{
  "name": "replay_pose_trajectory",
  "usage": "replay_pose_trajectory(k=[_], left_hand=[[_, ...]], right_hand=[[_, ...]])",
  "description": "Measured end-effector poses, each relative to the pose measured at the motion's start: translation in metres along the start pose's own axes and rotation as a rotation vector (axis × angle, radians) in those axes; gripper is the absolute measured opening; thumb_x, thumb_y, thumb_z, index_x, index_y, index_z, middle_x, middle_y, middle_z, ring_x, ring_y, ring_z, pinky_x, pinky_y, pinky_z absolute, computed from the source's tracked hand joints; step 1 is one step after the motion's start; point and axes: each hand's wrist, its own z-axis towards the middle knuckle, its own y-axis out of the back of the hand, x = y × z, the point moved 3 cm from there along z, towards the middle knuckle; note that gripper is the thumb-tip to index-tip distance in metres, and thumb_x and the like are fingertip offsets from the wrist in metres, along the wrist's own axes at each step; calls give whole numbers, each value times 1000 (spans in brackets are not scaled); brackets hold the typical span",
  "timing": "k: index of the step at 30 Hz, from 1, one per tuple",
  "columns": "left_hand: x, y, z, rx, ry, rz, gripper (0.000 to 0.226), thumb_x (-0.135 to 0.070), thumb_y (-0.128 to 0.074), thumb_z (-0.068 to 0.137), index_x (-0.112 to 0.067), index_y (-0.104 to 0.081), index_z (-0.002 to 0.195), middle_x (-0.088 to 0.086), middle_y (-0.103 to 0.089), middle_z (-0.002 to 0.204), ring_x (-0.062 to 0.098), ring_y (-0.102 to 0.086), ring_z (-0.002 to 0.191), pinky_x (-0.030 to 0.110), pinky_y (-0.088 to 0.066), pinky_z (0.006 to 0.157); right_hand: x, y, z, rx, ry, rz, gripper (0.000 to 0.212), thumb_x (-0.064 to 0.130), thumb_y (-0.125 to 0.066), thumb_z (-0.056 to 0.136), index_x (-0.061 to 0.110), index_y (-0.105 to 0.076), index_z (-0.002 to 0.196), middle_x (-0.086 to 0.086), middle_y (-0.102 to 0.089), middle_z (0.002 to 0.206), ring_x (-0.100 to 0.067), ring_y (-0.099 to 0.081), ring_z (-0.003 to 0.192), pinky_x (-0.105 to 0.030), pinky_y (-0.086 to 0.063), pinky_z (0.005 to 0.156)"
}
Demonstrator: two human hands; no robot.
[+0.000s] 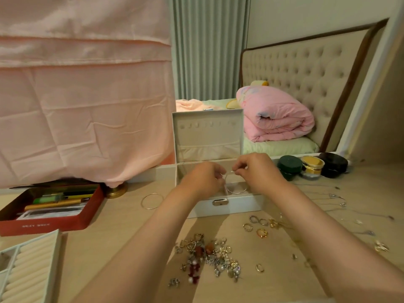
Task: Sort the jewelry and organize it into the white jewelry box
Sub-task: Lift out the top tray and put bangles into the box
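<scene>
The white jewelry box [240, 204] stands open on the table, its lid [207, 134] upright. Over the box, my left hand [203, 179] and my right hand [258, 171] both pinch a thin silver bangle [237, 190] that hangs between them into the box. A gold bangle [152, 201] lies on the table left of the box. A heap of mixed earrings and charms [207, 256] sits near the front, and several rings [260, 226] lie right of it. Thin chains [336, 200] are spread at the far right.
A red tin [43, 224] with pens stands at the left. A white ring tray [24, 265] sits at the lower left corner. Three small jars [312, 166] stand right of the box. A pink cloth [83, 95] hangs behind, over a mirror showing a bed.
</scene>
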Motion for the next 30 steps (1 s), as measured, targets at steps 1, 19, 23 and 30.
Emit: replay_pose_trajectory(k=[1,19,23,30], left_hand=[[-3,-6,3,26,-3,28,36,-26,-62,95,-26,-61,131,-8,-66,122,12,-62,106,25,-46,91],[0,-27,0,150,-79,176,37,-35,-48,102,-19,-63,132,3,-66,128,21,-61,113,31,-47,92],[2,-24,-7,167,-73,153,35,-35,-50,101,-22,-65,129,1,-66,126,20,-60,112,31,-47,93],[22,23,-50,-84,-171,130,17,-34,-58,96,-30,-69,109,-14,-61,106,4,-57,94,25,-47,82]], right_hand=[[-6,-1,1,24,-8,-62,11,17,-68,94,23,-76,100,5,-73,97,-12,-65,88,-30,-54,82],[-18,-23,12,276,-9,-251,10,21,-70,88,27,-78,86,11,-72,78,-11,-67,79,-35,-58,80],[-14,-21,10,235,25,-310,14,26,-71,89,33,-78,100,12,-74,96,-12,-67,92,-33,-55,83],[35,-7,-17,118,143,-155,19,30,-65,95,33,-75,111,13,-73,111,-12,-65,104,-30,-49,85]])
